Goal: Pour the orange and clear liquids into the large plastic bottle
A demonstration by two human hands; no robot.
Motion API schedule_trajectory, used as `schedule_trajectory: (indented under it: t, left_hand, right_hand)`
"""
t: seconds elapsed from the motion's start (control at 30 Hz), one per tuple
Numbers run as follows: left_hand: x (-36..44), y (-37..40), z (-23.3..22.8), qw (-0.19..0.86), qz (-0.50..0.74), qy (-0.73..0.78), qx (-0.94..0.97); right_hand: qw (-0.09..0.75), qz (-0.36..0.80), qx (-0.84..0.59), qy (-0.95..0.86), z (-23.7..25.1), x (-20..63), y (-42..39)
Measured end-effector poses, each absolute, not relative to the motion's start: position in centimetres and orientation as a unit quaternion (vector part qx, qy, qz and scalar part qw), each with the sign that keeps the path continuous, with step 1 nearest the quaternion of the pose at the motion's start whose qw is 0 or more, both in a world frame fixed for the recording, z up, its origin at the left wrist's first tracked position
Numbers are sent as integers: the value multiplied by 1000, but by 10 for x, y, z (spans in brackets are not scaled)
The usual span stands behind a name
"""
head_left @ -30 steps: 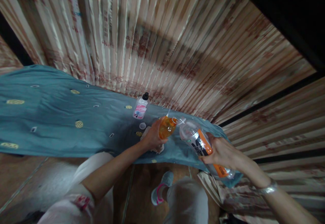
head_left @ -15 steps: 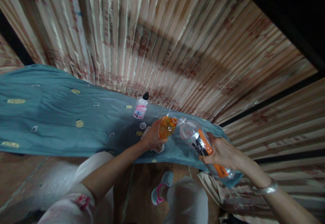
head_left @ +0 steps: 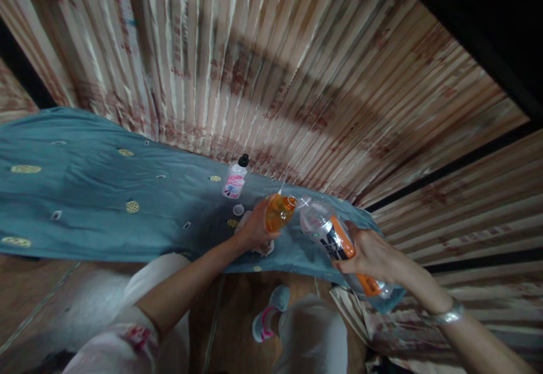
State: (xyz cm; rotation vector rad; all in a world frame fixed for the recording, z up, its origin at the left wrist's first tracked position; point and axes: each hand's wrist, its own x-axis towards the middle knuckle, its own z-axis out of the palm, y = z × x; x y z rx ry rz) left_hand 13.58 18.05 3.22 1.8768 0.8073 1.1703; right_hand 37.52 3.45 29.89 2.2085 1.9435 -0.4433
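Observation:
My left hand [head_left: 253,229] grips a small orange bottle [head_left: 279,212] standing over the blue cloth [head_left: 106,198]. My right hand [head_left: 370,256] holds a large clear bottle [head_left: 335,237] with an orange and black label, tipped so its open mouth meets the small bottle's top. A thin stream or straw rises above the small bottle's neck. A white cloth or tissue [head_left: 265,247] lies under my left hand.
A small clear bottle [head_left: 235,180] with a pink label and black cap stands on the cloth behind my left hand. A white cap [head_left: 238,210] lies beside it. Striped curtains [head_left: 271,63] hang behind the cloth. My knees and a shoe [head_left: 268,313] are below.

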Motion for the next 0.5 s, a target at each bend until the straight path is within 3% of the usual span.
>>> schedule_trajectory:
  t: [0.5]
  left_hand:
    - [134,178,39,404,443,329,730]
  right_hand:
    - [73,-159,736,654,303,371,34]
